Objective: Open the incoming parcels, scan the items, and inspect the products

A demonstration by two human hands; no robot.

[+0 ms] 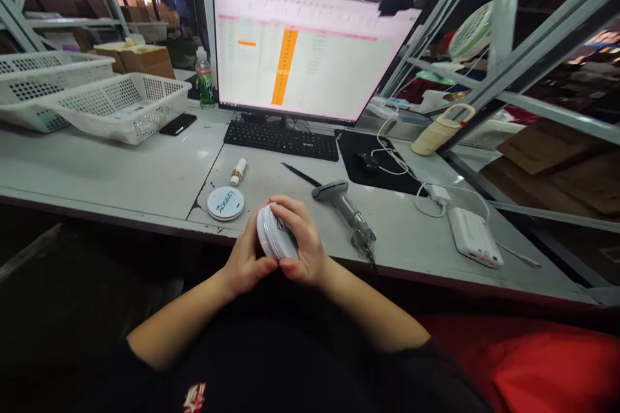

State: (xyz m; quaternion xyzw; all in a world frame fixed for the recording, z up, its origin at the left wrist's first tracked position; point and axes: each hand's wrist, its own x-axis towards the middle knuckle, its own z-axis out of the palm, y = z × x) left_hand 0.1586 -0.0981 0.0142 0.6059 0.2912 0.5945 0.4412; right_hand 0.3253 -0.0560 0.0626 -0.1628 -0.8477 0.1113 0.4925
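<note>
Between both palms I hold a round white tin point(272, 235) with dark lettering, tilted on its edge in front of the table's front edge. My left hand point(247, 261) grips its left side, thumb at the bottom. From the right, my right hand point(306, 242) wraps over its top and face, covering part of the lettering. A second round white tin point(225, 202) with black script lies flat on the table just left of my hands. Behind that one lies a small white tube with a gold band point(238, 171). A grey handheld barcode scanner point(346, 206) rests to the right of my hands.
A monitor point(334, 58) stands behind a black keyboard point(281, 140). White baskets point(130, 110) and a phone point(178, 124) are at left. A mouse point(367, 162), cables, a white power bank point(475, 237) and a cream tumbler point(438, 132) occupy the right. A dark pen point(300, 173) lies mid-table.
</note>
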